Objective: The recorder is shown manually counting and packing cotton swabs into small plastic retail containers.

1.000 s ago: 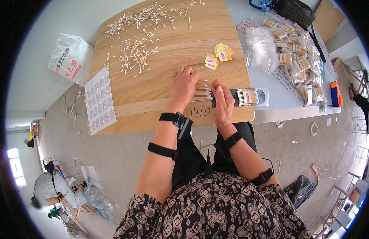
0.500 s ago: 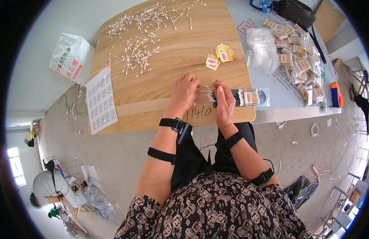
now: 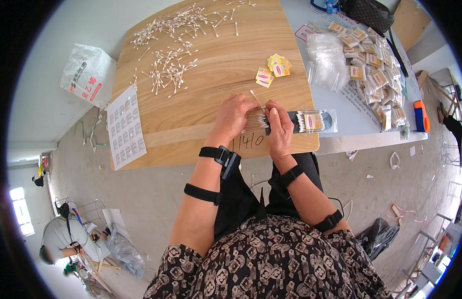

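Fingers pinched, my left hand (image 3: pixel 233 118) is at a single cotton swab (image 3: pixel 256 97) that slants up between both hands. Beside it, a row of cotton swabs (image 3: pixel 256 122) lies side by side. My right hand (image 3: pixel 280 127) is closed over the row's right end and a dark strip (image 3: pixel 292 117), thumb against its fingers; what it grips is hidden. On the strip's right part sits a clear bag (image 3: pixel 329 121) holding swabs and a yellow card (image 3: pixel 312 121). Farther off lie several loose yellow cards (image 3: pixel 278 66).
Loose cotton swabs (image 3: pixel 171 70) spread over the far left of the wooden table (image 3: pixel 226 65). A printed sheet (image 3: pixel 126 127) hangs at its left edge. On the grey table at right are clear bags (image 3: pixel 326 60), a pile of filled packs (image 3: pixel 375 77) and an orange-blue tape dispenser (image 3: pixel 421 117).
The single swab near my left fingertips has turned from nearly flat to a steeper slant, its far tip now higher. My right hand has hardly moved.
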Demonstrator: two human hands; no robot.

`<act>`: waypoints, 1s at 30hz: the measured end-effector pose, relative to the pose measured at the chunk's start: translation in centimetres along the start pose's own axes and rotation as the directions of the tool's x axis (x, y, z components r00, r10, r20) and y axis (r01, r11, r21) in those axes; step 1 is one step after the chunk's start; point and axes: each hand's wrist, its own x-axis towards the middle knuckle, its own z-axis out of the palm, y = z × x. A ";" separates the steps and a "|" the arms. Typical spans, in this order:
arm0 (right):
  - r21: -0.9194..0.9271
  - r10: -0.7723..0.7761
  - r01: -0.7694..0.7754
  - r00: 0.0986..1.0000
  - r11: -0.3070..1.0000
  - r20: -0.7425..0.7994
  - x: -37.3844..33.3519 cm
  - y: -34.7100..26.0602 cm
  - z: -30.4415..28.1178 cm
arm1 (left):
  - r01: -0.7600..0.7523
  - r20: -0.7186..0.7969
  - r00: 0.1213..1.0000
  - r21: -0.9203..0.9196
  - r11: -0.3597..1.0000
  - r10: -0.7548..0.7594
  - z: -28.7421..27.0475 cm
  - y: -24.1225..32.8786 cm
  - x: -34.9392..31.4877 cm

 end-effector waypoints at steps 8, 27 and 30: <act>-0.026 -0.022 0.022 1.000 0.999 0.010 0.1 0.3 -0.2 | -0.123 -0.158 0.978 0.079 0.989 0.135 0.2 0.0 2.1; -0.040 -0.026 0.028 0.998 0.999 0.050 -0.1 0.3 -0.1 | -0.015 -0.080 0.997 0.008 1.000 0.015 0.7 0.3 0.1; 0.087 0.019 -0.019 1.000 0.996 0.004 -0.3 0.0 0.2 | 0.007 -0.102 0.995 0.024 1.000 -0.005 0.7 1.1 -0.2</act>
